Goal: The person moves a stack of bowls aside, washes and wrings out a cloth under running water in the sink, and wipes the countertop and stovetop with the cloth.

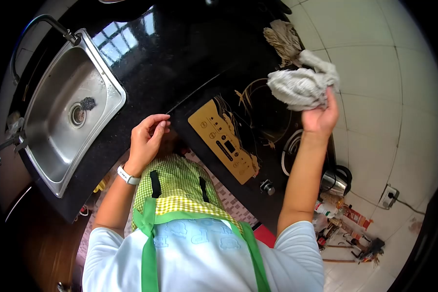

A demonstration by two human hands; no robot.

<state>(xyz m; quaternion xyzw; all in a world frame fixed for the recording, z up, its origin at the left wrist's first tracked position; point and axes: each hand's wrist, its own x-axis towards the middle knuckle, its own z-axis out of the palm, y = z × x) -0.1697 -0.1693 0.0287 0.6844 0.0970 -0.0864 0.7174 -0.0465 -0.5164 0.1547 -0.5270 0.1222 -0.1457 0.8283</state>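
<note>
My right hand (321,116) grips a crumpled whitish cloth (301,86) at the far right of the counter. The cloth is slightly blurred and hangs over the back edge of a black induction cooker (265,109) with a gold control panel (224,142). A second, brownish cloth (282,40) lies bunched just beyond it, close to the wall. Near the counter's front edge, my left hand (148,140) is loosely bent with its fingers partly extended. Nothing shows in it, and a white band (128,175) is on that wrist.
At left is a steel sink (58,151) with a dark scouring pad (87,103) by its drain and a black faucet (44,19). A metal kettle (333,180) and several bottles and utensils stand at the right by the tiled wall (370,97). A wall socket (388,196) has a cord plugged in.
</note>
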